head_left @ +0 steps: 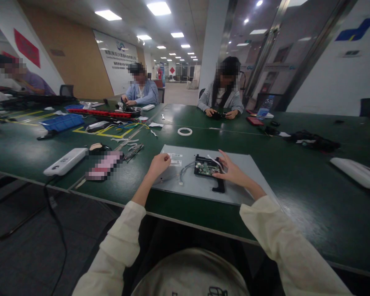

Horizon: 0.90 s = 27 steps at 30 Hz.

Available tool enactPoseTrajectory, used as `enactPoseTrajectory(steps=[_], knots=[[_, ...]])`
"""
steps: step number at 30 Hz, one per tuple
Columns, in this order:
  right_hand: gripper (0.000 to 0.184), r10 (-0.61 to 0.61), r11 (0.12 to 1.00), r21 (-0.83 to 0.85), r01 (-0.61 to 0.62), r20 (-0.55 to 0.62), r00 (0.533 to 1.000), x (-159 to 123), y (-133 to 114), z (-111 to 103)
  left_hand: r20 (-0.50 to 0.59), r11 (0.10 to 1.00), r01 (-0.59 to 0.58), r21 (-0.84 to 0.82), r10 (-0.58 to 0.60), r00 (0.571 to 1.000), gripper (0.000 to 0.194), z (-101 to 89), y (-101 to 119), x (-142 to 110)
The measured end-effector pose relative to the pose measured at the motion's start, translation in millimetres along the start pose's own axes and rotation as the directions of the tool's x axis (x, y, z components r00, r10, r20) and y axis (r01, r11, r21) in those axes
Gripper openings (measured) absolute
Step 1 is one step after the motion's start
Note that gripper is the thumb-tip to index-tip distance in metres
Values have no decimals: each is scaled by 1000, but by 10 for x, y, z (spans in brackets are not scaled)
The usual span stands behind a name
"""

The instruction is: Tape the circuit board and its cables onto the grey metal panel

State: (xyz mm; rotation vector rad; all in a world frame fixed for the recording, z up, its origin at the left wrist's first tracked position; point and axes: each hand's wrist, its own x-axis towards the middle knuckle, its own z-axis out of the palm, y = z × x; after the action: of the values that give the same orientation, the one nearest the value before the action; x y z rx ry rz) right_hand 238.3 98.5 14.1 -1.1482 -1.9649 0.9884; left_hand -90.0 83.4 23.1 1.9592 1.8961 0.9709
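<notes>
A grey flat panel (188, 191) lies on the green table in front of me. On it sits a black bracket (218, 186) carrying a green circuit board (206, 167). My right hand (232, 170) grips the bracket's right side, thumb at the near edge and index finger raised. A white flat cable (214, 161) runs beside those fingers. Grey wires (185, 170) trail left from the board over the panel. Above the panel's left edge, near a white label (176, 156), my left hand (160, 165) is closed in a pinch; whatever it may hold is hidden.
Left of the panel lie pliers (134, 152), a pink phone (105, 165) and a white power bank (66, 161). Beyond it are a white tape roll (185, 131) and a blue tray (63, 122). Two people work across the table. A white device (356, 172) lies right.
</notes>
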Motion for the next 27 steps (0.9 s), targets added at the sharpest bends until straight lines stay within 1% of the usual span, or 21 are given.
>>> enactPoseTrajectory(steps=[6,8,13,16,17,19,21,23,24,25,27], knots=[[115,-3,1000,18,2,18,1000,18,79,-23,-23,1000,-13,-6,13,1000,13,25,-36,0],[115,-1,1000,11,1,19,1000,23,94,-17,-34,999,-21,-33,20,999,13,36,-50,2],[115,-13,1000,-22,14,24,1000,19,51,-15,-58,982,-21,-190,10,998,13,62,-54,37],[111,-61,995,-80,61,3,998,10,-25,-30,-42,945,-14,-327,1,999,12,66,38,46],[108,-83,990,-114,81,-15,996,8,-57,-33,-23,918,-5,-396,-4,1000,13,66,96,41],[100,-138,980,-155,126,-69,988,9,-131,-21,36,831,33,-555,-15,999,18,68,250,20],[89,-189,979,-107,175,-137,972,22,-222,23,110,736,71,-674,6,994,22,74,441,3],[75,-202,975,48,215,-193,960,54,-333,96,167,662,120,-740,8,986,23,81,641,14],[68,-188,964,147,221,-211,959,78,-393,136,190,621,133,-772,27,981,25,84,734,35],[61,-158,945,249,212,-220,963,109,-454,176,200,570,140,-810,43,979,26,86,817,66],[46,-65,884,443,152,-205,977,190,-564,243,249,456,169,-874,122,961,28,93,941,146]])
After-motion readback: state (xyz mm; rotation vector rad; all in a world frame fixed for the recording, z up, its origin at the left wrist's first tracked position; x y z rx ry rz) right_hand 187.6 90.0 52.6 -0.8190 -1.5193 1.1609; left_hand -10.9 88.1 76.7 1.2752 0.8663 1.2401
